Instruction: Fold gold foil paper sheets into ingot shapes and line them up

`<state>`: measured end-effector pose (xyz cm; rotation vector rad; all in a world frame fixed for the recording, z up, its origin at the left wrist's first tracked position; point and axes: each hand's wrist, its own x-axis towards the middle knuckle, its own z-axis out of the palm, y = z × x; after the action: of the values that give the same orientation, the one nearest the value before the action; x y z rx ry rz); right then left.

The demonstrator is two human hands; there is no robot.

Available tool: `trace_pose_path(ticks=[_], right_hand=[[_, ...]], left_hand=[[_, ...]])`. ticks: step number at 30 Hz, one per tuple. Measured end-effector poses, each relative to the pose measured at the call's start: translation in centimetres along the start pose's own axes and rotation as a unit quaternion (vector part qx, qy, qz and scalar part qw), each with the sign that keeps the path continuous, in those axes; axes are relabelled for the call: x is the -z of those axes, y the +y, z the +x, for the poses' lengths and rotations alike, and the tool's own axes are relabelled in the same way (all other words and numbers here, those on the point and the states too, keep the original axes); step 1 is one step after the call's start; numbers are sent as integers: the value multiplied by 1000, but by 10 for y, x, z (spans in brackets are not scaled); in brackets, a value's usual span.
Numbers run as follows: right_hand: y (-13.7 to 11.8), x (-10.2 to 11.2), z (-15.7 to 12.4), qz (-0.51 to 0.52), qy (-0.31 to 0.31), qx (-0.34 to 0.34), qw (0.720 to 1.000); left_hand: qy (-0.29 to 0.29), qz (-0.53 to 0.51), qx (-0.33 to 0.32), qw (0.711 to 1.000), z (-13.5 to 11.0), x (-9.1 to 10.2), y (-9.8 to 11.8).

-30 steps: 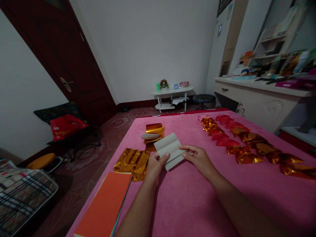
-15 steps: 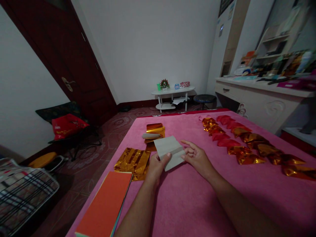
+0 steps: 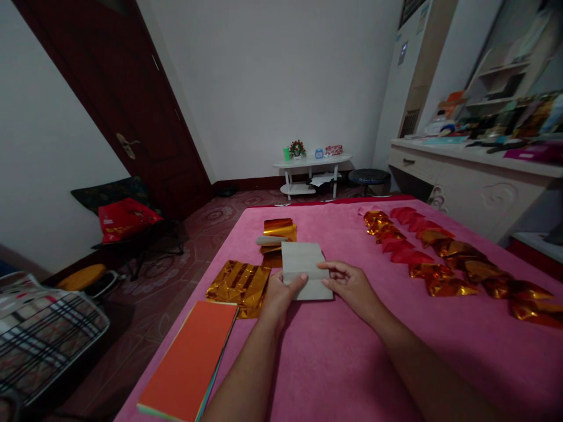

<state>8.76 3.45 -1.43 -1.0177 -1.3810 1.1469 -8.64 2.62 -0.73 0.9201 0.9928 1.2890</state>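
Note:
A pale grey sheet of paper [image 3: 303, 257] with a crease across its middle is held just above the pink cloth. My left hand [image 3: 281, 291] grips its lower left side, thumb on top and the other fingers hidden beneath. At the right edge, my right hand [image 3: 349, 285] pinches the sheet near the crease between thumb and fingers. Left of my left hand lies a stack of crinkled gold foil sheets [image 3: 240, 285]. Behind the paper sit a folded gold foil piece [image 3: 281, 227] and a rolled grey piece [image 3: 270, 240].
A stack of orange-topped paper [image 3: 191, 357] lies at the front left of the pink-covered surface [image 3: 334, 363]. Rows of folded gold pieces [image 3: 451, 286] and red pieces [image 3: 409, 256] run along the right. A white dresser [image 3: 466, 170] stands beyond the right edge.
The grey paper has turned from tilted to nearly square-on. My right fingers have moved in onto its right edge. The whole view has shifted slightly.

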Motion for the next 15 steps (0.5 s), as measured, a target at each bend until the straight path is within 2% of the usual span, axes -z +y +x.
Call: trace_pose_path(ticks=[4, 6, 9, 11, 15], right_hand=[[-9, 1, 0, 82, 8, -26, 996], [-14, 3, -1, 130, 16, -37, 991], [-16, 7, -1, 139, 30, -39, 989], [-14, 10, 0, 139, 42, -30, 989], [-8, 11, 2, 184, 107, -22, 977]], left_hand=[[-35, -1, 13, 999, -2, 2, 4], [-88, 15, 38, 995, -5, 3, 8], [-160, 38, 78, 983, -9, 4, 12], [-165, 32, 72, 983, -9, 5, 12], [-121, -63, 36, 990, -4, 6, 10]])
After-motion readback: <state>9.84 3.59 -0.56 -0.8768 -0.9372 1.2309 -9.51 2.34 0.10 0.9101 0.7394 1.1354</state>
